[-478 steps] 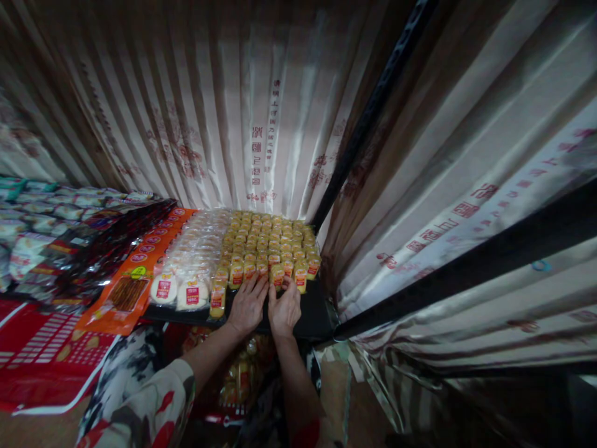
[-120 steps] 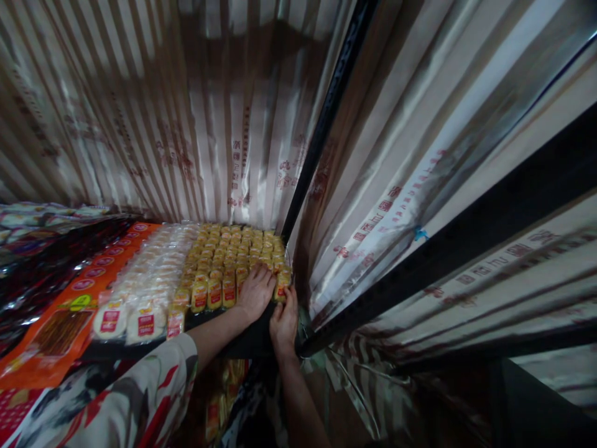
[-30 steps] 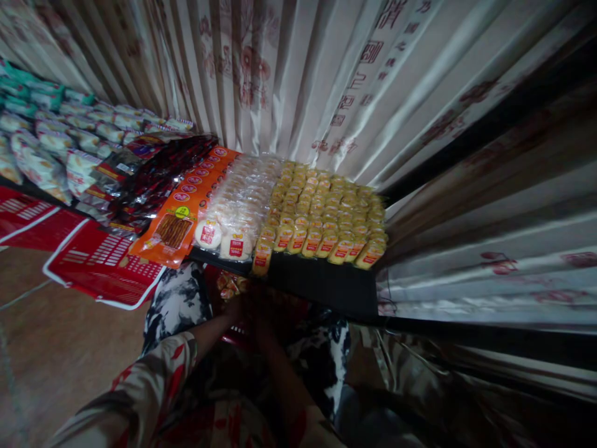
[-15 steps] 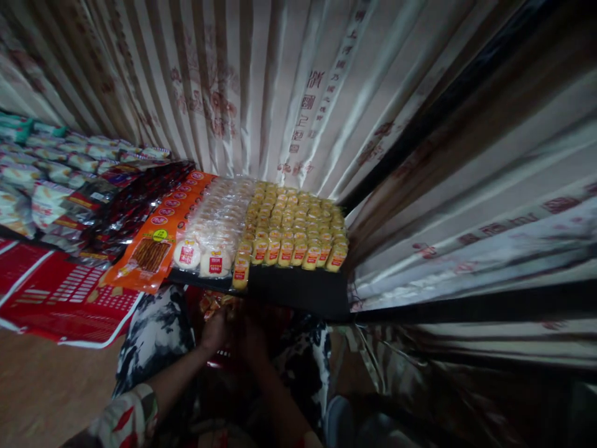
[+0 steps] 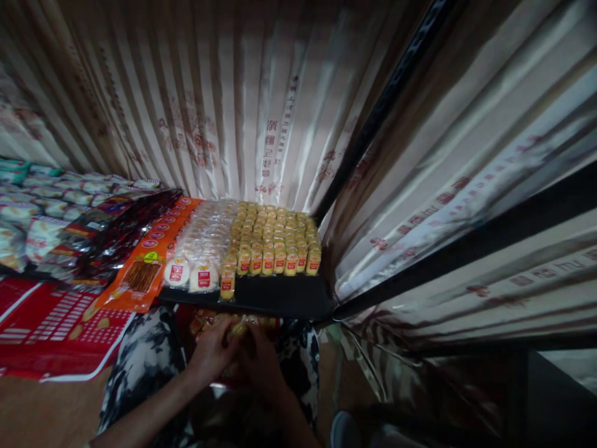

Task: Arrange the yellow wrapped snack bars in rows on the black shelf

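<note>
Over my lap, my left hand (image 5: 215, 348) has its fingers curled in at a small yellow wrapped snack (image 5: 238, 328). My right hand (image 5: 260, 354) meets it from the other side, its fingers bent toward the same packet. Both hands are dim, and their fingertips are partly hidden. Below and around them lie more wrapped snacks (image 5: 205, 321) in a dark red container under the table edge. Beyond the hands, rows of yellow wrapped snacks (image 5: 278, 260) with red labels stand on the black table (image 5: 280, 295). One such packet (image 5: 227, 280) stands forward of the rows at the left.
Left of the yellow rows lie round white packaged cakes (image 5: 203, 277), an orange snack bag (image 5: 140, 277), dark red packets (image 5: 125, 230) and white packets (image 5: 46, 236). A red printed sheet (image 5: 60, 330) hangs at the left front. Pleated curtains (image 5: 224, 124) and a dark pole (image 5: 373, 130) enclose the table.
The camera view has tilted and shifted, so the table sits lower and further left. My hands have come up slightly, and a yellow packet now shows between them.
</note>
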Action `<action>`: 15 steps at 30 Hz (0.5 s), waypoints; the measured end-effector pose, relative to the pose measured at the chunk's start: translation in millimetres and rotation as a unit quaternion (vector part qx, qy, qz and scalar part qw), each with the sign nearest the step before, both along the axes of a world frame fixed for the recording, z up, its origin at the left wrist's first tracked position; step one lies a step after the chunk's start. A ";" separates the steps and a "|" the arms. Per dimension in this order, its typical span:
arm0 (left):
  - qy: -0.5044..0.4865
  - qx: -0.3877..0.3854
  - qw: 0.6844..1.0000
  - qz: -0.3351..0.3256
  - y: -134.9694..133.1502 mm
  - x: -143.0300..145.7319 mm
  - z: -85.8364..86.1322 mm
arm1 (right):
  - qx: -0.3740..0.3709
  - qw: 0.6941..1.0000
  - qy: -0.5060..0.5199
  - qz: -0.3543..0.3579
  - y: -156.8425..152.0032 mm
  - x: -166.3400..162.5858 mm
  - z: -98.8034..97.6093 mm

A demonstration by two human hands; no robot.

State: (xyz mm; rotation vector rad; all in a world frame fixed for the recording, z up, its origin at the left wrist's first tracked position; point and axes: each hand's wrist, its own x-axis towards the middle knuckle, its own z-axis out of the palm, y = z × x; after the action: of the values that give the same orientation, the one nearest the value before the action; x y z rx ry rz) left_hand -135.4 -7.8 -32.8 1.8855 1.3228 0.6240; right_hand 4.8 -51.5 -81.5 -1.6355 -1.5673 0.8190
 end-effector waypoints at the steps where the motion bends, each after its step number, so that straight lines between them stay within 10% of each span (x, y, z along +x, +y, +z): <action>1: -0.011 0.004 1.000 -0.003 2.7 6.0 7.9 | 0.025 1.000 -0.002 -0.010 -0.3 5.8 4.1; 15: -0.091 0.069 0.993 -0.044 57.8 127.7 32.6 | 0.122 0.947 -0.037 -0.296 43.3 80.1 33.1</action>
State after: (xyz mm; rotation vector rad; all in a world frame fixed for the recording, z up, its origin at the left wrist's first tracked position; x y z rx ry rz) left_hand -7.6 50.0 -0.2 1.9333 1.0993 0.8386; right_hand 84.9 -8.2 -48.4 -1.8190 -1.0676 0.2350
